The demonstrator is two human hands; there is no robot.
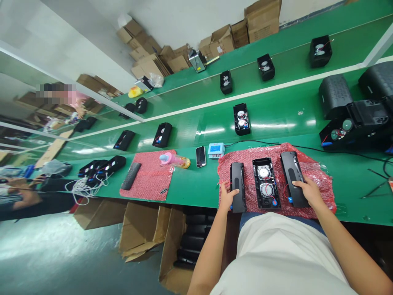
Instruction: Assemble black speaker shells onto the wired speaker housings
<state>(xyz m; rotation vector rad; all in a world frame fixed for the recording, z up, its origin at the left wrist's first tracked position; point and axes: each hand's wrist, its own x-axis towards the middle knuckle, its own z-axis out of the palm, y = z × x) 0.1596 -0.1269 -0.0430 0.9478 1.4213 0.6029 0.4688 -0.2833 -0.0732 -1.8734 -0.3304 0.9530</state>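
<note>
My left hand (227, 198) is closed around the lower side of a narrow black speaker housing (238, 180), which is tipped onto its edge on the red bubble wrap (225, 164). A second black speaker housing (290, 166) is gripped near its lower half by my right hand (309, 191), thumb on top. Red wires and a blue connector (290, 200) stick out beside it. Between my hands lies an open speaker box (264, 160) with two round silver drivers and a blue tag. Neither hand touches that middle box.
A small meter (216, 150), a phone (200, 156) and a bottle (175, 159) stand to the left. Open speaker boxes (242, 119) sit along the green belt. Stacked black housings (353, 119) are at right. A co-worker's arm (21, 196) shows at far left.
</note>
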